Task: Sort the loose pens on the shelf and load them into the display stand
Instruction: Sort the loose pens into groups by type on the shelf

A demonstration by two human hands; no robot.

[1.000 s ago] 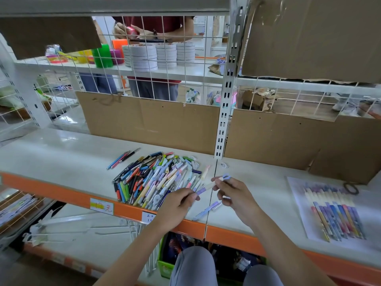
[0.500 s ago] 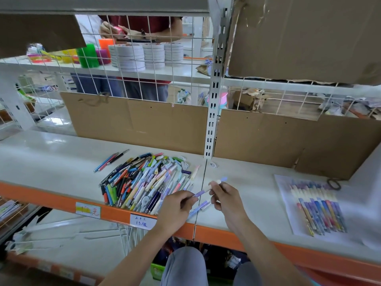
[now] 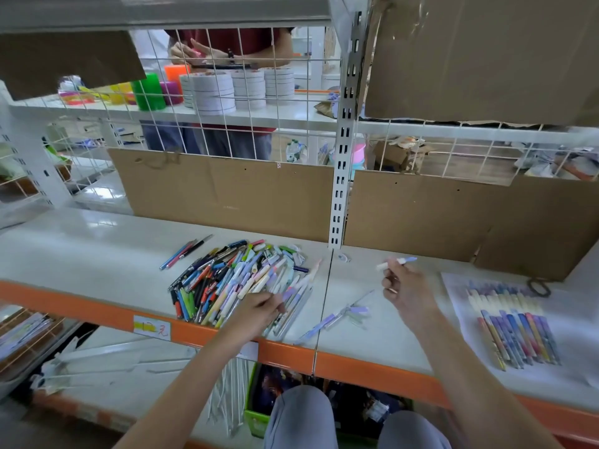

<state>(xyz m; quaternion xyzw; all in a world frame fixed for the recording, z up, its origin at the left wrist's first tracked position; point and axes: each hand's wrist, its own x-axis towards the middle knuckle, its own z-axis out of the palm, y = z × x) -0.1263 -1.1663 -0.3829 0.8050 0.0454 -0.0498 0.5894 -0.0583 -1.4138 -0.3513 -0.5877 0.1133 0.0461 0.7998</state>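
Note:
A heap of loose pens (image 3: 233, 277) in many colours lies on the white shelf (image 3: 81, 254). My left hand (image 3: 256, 314) is at the heap's near right edge, fingers curled, pinching a pale pen with a lilac band (image 3: 287, 294). My right hand (image 3: 405, 290) is raised to the right of the heap and grips a white pen with a blue tip (image 3: 397, 262). Two lilac pens (image 3: 337, 315) lie on the shelf between my hands. A sorted row of pens (image 3: 515, 325) lies on a white sheet (image 3: 570, 358) at the right. No display stand is in sight.
Three pens (image 3: 184, 252) lie apart, left of the heap. Cardboard panels (image 3: 227, 192) and a slotted upright post (image 3: 338, 189) close off the back. A rubber band (image 3: 539, 288) lies by the sheet. Behind the wire grid stands another person (image 3: 233, 47) near stacked tape rolls (image 3: 210, 92).
My hands have parted: the left let go of the shared pen and went back to the heap. The right moved right and up with the white and blue pen.

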